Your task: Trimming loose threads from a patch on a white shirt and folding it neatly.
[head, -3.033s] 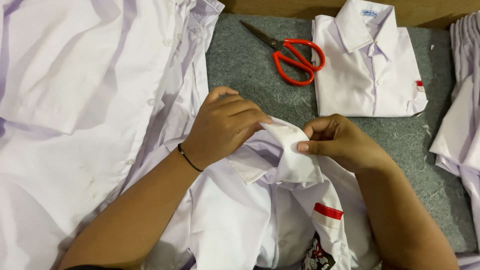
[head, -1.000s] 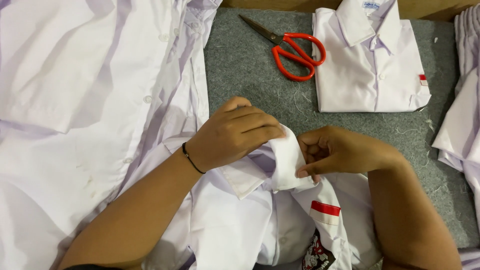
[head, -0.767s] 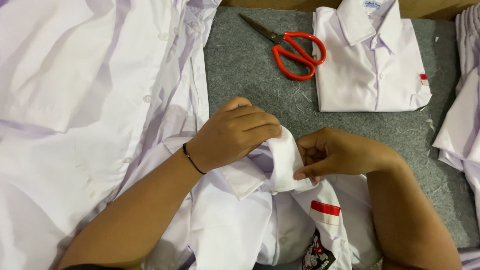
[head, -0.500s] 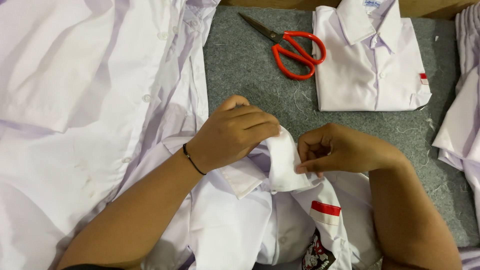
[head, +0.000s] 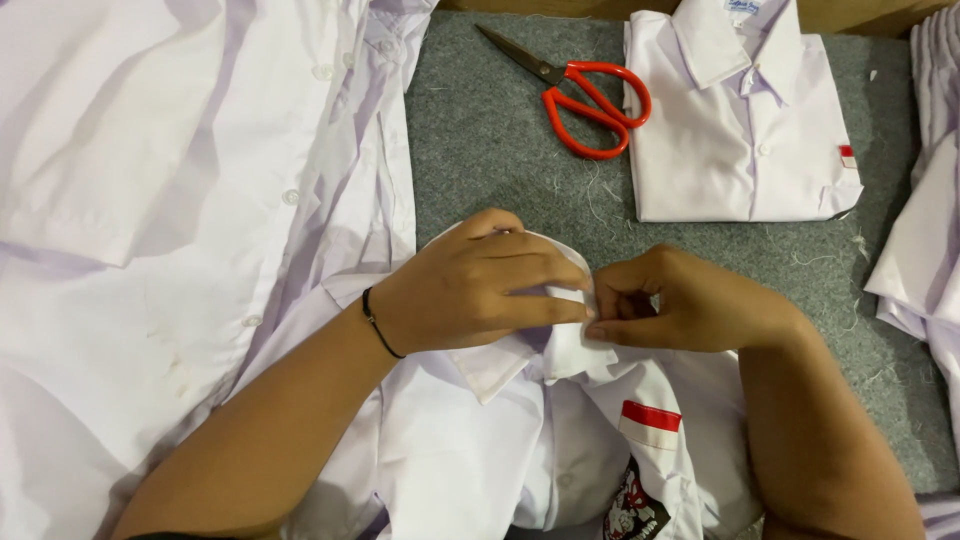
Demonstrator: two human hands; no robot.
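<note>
A white shirt (head: 480, 450) lies in front of me on the grey felt surface (head: 490, 150), with a red-and-white patch (head: 650, 423) on its chest pocket. My left hand (head: 480, 285) grips the shirt's collar (head: 560, 345) from the left, fingers wrapped over the folded edge. My right hand (head: 670, 300) pinches the same collar from the right, fingertips touching the cloth beside my left fingers. A thin black band sits on my left wrist.
Red-handled scissors (head: 590, 90) lie at the back. A neatly folded white shirt (head: 740, 130) rests at the back right. A heap of unfolded white shirts (head: 170, 200) covers the left side. More white cloth (head: 925, 230) hangs at the right edge.
My hands have drawn closer together on the collar, and the raised collar fold has been pressed lower against the shirt. The right fingers now pinch near the left fingertips.
</note>
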